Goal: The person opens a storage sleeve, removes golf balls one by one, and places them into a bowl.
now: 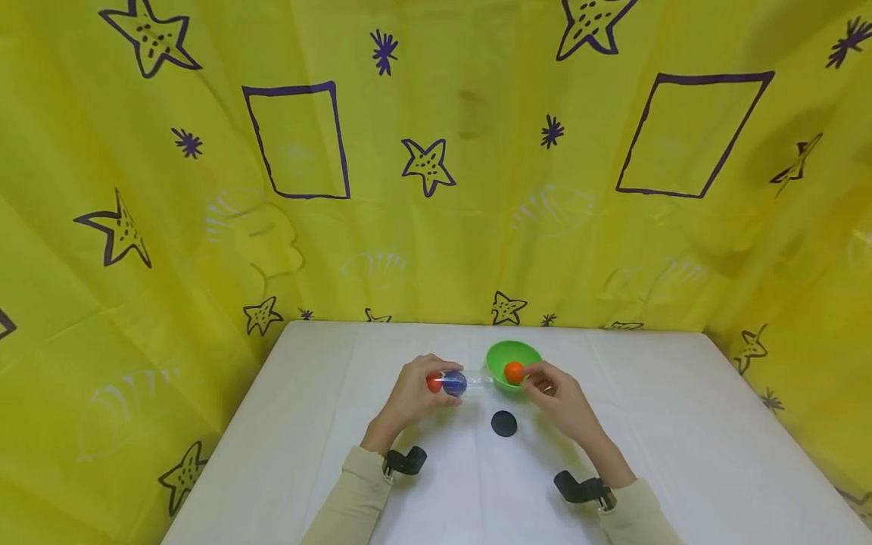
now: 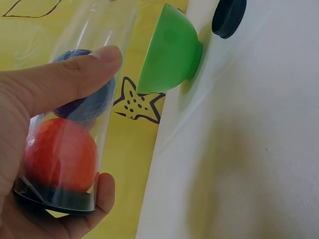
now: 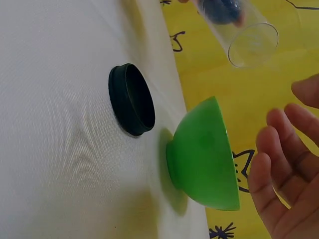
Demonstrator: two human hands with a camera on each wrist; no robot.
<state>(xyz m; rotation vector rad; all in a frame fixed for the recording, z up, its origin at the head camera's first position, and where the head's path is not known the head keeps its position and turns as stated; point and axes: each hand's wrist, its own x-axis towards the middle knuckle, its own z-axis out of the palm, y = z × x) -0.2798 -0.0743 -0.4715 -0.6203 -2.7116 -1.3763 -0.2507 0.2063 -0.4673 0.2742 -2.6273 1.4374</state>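
My left hand (image 1: 413, 390) grips a clear plastic tube (image 1: 479, 380), thumb on one side and fingers round the other. Inside it a red-orange ball (image 2: 62, 154) sits against the dark end, and a blue ball (image 1: 454, 383) lies beyond. The tube's uncapped mouth (image 3: 253, 45) points right, toward a green bowl (image 3: 202, 154). An orange ball (image 1: 514, 372) lies in that bowl, hidden behind its wall in both wrist views. Above the rim hovers my right hand (image 1: 560, 395), fingers loosely bent and apart from the thumb, holding nothing in the right wrist view.
On the white table (image 1: 286, 424) a black round cap (image 1: 504, 424) lies in front of the bowl, between the hands. A yellow curtain (image 1: 436, 235) with drawn stars hangs behind the table and along its sides.
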